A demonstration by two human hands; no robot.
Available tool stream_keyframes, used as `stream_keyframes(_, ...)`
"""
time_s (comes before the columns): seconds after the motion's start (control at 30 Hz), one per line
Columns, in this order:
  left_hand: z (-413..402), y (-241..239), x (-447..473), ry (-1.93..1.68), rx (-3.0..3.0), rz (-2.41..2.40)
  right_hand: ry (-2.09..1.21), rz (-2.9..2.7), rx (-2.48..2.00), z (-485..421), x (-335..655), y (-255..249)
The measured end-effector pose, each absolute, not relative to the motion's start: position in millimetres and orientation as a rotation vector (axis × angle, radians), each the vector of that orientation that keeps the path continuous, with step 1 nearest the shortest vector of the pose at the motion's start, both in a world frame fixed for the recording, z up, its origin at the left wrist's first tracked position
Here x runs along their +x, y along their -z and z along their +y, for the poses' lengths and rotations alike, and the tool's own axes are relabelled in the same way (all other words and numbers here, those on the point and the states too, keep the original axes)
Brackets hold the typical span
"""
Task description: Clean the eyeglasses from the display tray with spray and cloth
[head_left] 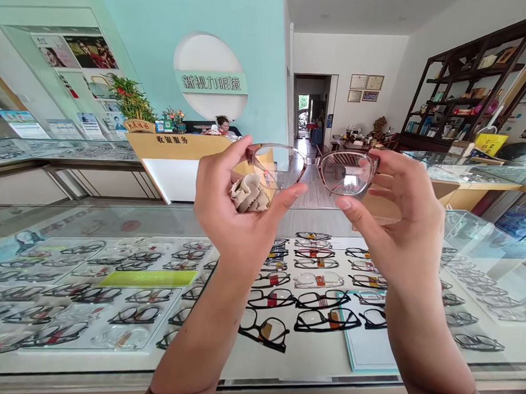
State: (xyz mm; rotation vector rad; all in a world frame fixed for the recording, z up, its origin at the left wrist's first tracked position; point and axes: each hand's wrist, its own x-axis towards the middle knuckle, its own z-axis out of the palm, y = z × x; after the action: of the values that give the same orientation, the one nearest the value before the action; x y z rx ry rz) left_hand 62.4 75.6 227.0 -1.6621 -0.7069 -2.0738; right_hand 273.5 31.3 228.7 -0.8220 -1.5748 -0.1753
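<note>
I hold a pair of glasses with a translucent pinkish frame up in front of me, lenses facing me. My left hand pinches the left lens rim between thumb and forefinger and also keeps a crumpled beige cleaning cloth tucked in its palm. My right hand grips the right rim and hinge between thumb and fingers. Both hands hover above a glass display counter.
Under the counter glass lie several rows of spectacle frames. A yellow reception desk stands behind, with a person seated at it. A dark wooden shelf unit fills the right wall. More glass cases run along both sides.
</note>
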Motion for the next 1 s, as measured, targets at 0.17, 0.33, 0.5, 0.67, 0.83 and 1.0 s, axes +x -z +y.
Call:
stream_keyframes(0.17,78.4,-224.6,62.7,2.011,-1.653,-0.728,0.184,-1.559,-0.865,31.0,275.5,-229.3)
stream_keyframes(0.33,83.3,-220.8,60.5,2.011,-1.726,-0.753,0.147,-1.522,-0.856,31.9,276.6,-228.6)
stream_keyframes(0.5,86.5,-218.7,62.3,1.999,-1.763,-0.781,0.204,-1.512,-0.870,33.9,276.8,-227.6)
stream_keyframes(0.67,85.5,-215.9,73.7,2.013,-1.765,-0.780,0.309,-1.506,-0.910,35.4,277.9,-226.4)
stream_keyframes(0.83,86.9,-212.7,77.1,2.109,-1.801,-0.773,0.357,-1.511,-0.916,35.9,281.1,-226.2)
stream_keyframes(1.0,87.6,-212.0,76.9,2.135,-1.769,-0.802,0.390,-1.509,-0.944,35.2,281.2,-226.6)
